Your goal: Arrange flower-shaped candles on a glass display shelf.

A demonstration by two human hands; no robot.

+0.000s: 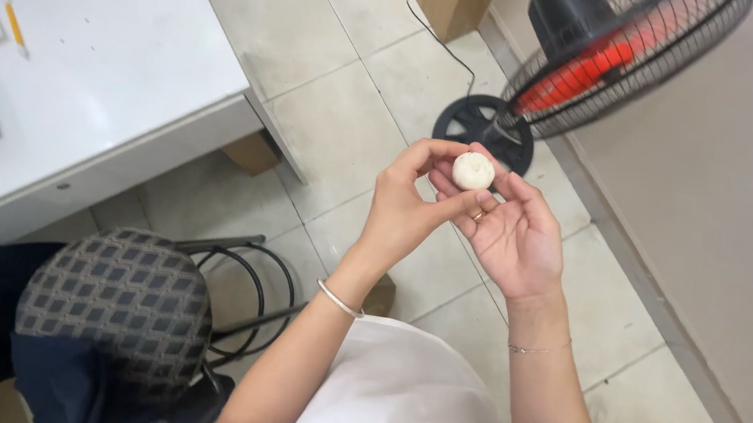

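Small round white ball [473,171], between fingertips

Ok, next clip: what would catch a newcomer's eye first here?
First the small pale round ball held up at centre frame, pinched between the fingertips of the left hand and the right hand. Behind it, at upper right, a floor fan with red blades stands on the tiled floor. At lower left is a chequered stool seat beside a white table.

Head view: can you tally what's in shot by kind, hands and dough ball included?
Hands: 2, left hand and right hand, both at the ball
White ball: 1
Floor fan: 1
Patterned stool: 1
White table: 1
Pencil: 1
Wrist bracelets: 2, bangle and thin chain
Total: 9
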